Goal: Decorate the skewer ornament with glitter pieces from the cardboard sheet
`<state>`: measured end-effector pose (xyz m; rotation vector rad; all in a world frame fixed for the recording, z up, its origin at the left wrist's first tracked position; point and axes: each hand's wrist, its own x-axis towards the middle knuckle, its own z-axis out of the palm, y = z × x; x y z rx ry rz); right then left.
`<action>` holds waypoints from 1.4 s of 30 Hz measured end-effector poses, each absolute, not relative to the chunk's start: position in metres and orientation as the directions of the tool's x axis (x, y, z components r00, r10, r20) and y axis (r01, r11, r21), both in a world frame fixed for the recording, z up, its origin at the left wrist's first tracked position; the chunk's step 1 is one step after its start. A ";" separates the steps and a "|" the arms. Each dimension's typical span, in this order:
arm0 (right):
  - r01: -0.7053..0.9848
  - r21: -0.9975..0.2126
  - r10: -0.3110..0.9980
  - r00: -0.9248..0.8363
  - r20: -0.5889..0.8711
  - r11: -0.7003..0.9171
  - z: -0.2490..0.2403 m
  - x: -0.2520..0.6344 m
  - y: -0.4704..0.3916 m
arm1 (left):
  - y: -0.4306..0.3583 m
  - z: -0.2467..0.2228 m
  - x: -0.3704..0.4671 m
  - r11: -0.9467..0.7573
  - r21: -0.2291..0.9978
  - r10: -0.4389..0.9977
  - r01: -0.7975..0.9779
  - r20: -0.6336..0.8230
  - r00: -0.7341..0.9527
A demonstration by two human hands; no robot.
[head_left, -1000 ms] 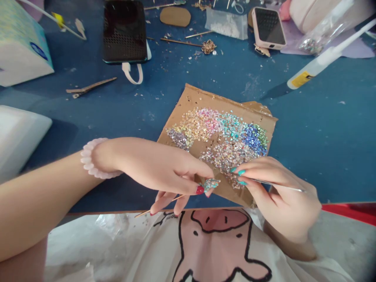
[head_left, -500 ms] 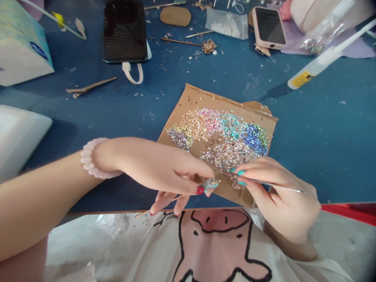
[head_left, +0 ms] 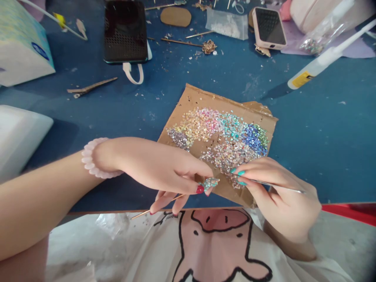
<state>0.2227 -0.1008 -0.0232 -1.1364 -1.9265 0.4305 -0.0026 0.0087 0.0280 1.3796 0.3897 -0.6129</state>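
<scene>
Where the tabletop (head_left: pixel 311 137) ends, a turquoise-crusted stick (head_left: pixel 210 183) is pinched by the left hand (head_left: pixel 164 166), a metal tool (head_left: pixel 274 184) by the right (head_left: pixel 284 199).

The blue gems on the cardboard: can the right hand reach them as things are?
Probably yes: the right hand, gripping a thin metal tool, is close to the blue gems, and nothing visible blocks it.

The head-worn camera faces forward and down from above the cartoon-print garment (head_left: pixel 214 250), viewing the blue tabletop (head_left: pixel 132 111) closely.
</scene>
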 end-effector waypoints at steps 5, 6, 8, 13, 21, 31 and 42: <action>0.550 -0.647 0.843 -0.243 0.481 0.528 -0.023 0.223 -0.101 | 0.010 0.028 -0.001 0.078 0.783 -0.174 0.617 -0.599 0.782; 0.551 -0.648 0.843 -0.241 0.480 0.526 -0.023 0.224 -0.101 | 0.010 0.028 -0.001 0.075 0.782 -0.175 0.618 -0.600 0.781; 0.551 -0.651 0.846 -0.237 0.478 0.522 -0.023 0.224 -0.102 | 0.010 0.028 -0.002 0.065 0.784 -0.172 0.618 -0.601 0.781; 0.558 -0.638 0.839 -0.245 0.485 0.531 -0.022 0.223 -0.101 | 0.009 0.030 -0.002 0.038 0.797 -0.174 0.603 -0.589 0.790; 0.554 -0.649 0.845 -0.230 0.483 0.522 -0.022 0.222 -0.102 | 0.010 0.029 -0.001 0.039 0.798 -0.172 0.601 -0.587 0.791; 0.544 -0.644 0.834 -0.234 0.500 0.538 -0.022 0.222 -0.100 | 0.010 0.029 -0.002 0.040 0.801 -0.169 0.598 -0.584 0.794; 0.500 -0.671 0.836 -0.287 0.468 0.547 -0.018 0.224 -0.102 | 0.010 0.029 0.000 0.047 0.795 -0.172 0.605 -0.590 0.789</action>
